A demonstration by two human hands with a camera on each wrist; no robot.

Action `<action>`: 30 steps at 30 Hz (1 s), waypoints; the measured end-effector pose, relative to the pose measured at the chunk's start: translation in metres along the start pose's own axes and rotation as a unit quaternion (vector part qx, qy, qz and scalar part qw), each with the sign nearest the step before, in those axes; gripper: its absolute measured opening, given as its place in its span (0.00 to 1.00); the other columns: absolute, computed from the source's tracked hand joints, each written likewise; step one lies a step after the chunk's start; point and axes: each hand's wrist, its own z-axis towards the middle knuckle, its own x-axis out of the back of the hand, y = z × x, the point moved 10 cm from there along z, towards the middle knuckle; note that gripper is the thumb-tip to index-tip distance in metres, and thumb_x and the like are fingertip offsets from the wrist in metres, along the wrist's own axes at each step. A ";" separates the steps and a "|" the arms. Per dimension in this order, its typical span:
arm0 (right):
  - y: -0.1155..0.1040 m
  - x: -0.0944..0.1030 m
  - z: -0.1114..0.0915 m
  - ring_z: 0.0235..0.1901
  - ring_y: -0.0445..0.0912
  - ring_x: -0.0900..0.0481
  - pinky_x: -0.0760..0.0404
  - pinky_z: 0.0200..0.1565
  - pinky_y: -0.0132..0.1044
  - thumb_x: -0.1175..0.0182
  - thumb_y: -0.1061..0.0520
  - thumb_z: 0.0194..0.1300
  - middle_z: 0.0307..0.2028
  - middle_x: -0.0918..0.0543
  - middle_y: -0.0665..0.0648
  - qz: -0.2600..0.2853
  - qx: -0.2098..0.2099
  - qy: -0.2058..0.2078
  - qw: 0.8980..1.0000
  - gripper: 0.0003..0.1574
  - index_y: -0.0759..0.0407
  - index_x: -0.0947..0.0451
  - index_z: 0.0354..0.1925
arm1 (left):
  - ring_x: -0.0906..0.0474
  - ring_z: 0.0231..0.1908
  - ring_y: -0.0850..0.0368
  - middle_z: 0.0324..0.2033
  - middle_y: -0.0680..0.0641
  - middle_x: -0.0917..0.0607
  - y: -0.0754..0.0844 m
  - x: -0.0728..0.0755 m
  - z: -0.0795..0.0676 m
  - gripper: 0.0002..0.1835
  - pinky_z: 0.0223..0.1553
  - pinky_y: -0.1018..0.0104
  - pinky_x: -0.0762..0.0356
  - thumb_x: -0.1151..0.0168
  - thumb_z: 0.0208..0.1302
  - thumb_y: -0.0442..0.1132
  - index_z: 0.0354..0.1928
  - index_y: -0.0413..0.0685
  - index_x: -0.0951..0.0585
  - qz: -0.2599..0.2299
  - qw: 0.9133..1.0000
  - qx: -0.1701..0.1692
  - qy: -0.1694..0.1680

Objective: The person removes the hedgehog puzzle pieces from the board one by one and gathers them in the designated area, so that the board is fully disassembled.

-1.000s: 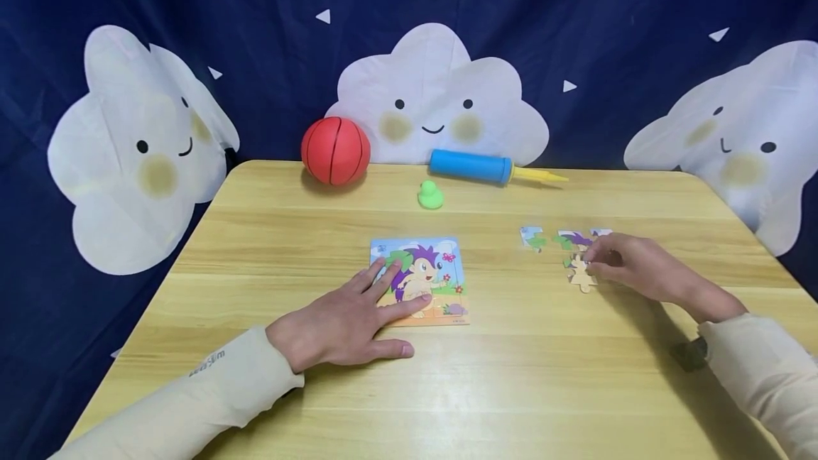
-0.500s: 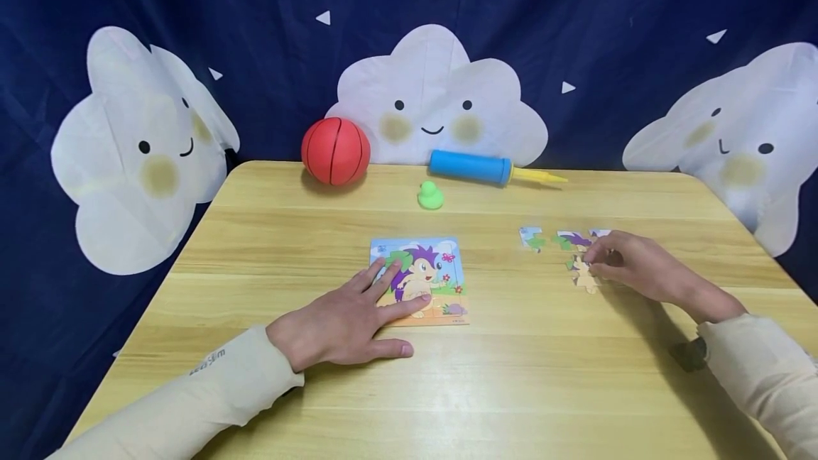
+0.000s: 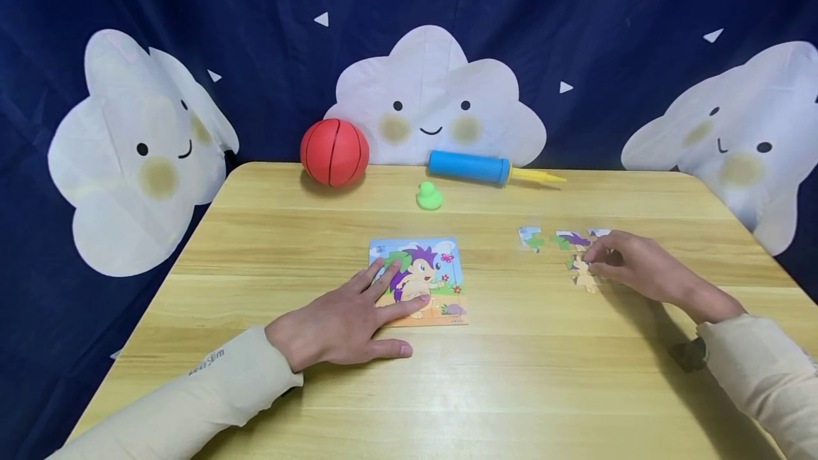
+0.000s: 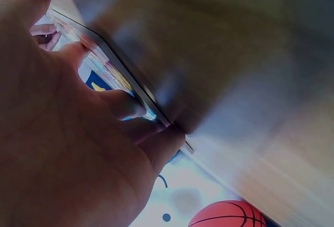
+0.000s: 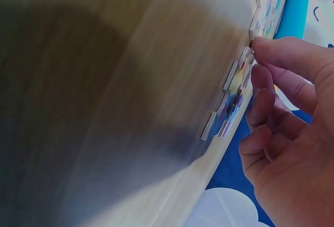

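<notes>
A square puzzle board [image 3: 447,282] with a purple-spined hedgehog picture lies flat on the table in the head view. My left hand [image 3: 345,321] rests on its left part with fingers spread, covering some of the picture. At the right, my right hand [image 3: 629,265] has its fingers curled at a cream hedgehog-body puzzle piece [image 3: 584,280], which thumb and forefinger pinch at its edge. Right above that piece lies a purple-and-green piece [image 3: 569,239]. Some pieces under the right hand are partly hidden; the right wrist view shows several puzzle pieces [image 5: 229,104] beside the fingertips.
A blue-and-green puzzle piece [image 3: 530,237] lies apart, left of the others. Along the back of the wooden table [image 3: 486,389] are a red ball [image 3: 334,152], a green toy duck [image 3: 429,196] and a blue hand pump [image 3: 469,167]. A dark cloud-print curtain hangs behind.
The cream body piece has shifted slightly to the right and turned a little under my right fingers, closer to its neighbours. My left hand has stayed put on the board.
</notes>
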 end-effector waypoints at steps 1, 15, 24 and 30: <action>0.000 0.000 0.000 0.35 0.31 0.25 0.22 0.38 0.32 0.25 0.62 0.69 0.39 0.13 0.46 0.001 0.000 0.000 1.000 0.06 0.54 0.12 0.42 | 0.65 0.88 0.36 0.90 0.44 0.57 0.000 0.000 0.000 0.39 0.85 0.37 0.48 0.48 0.75 0.76 0.85 0.86 0.42 -0.001 1.000 0.000 0.000; -0.022 0.017 -0.001 0.30 0.33 0.28 0.27 0.27 0.32 0.28 0.61 0.73 0.35 0.15 0.48 0.026 0.003 0.047 0.999 0.03 0.56 0.11 0.44 | 0.65 0.89 0.37 0.89 0.43 0.56 0.002 0.002 -0.002 0.39 0.85 0.37 0.47 0.47 0.77 0.75 0.85 0.84 0.41 -0.008 1.000 -0.011 0.011; -0.083 0.011 0.020 0.33 0.35 0.27 0.26 0.31 0.30 0.28 0.63 0.72 0.38 0.15 0.46 0.039 0.072 0.080 0.993 0.04 0.56 0.11 0.44 | 0.66 0.88 0.37 0.89 0.42 0.57 0.002 0.001 -0.004 0.38 0.84 0.36 0.44 0.48 0.77 0.74 0.85 0.83 0.42 -0.011 1.000 -0.018 0.017; -0.126 -0.001 0.040 0.36 0.41 0.23 0.22 0.36 0.34 0.30 0.62 0.74 0.41 0.12 0.49 0.049 0.096 0.067 0.992 0.04 0.56 0.11 0.45 | 0.64 0.88 0.34 0.89 0.40 0.56 -0.006 0.004 -0.012 0.38 0.81 0.36 0.36 0.48 0.77 0.75 0.84 0.84 0.40 -0.002 1.000 -0.013 0.025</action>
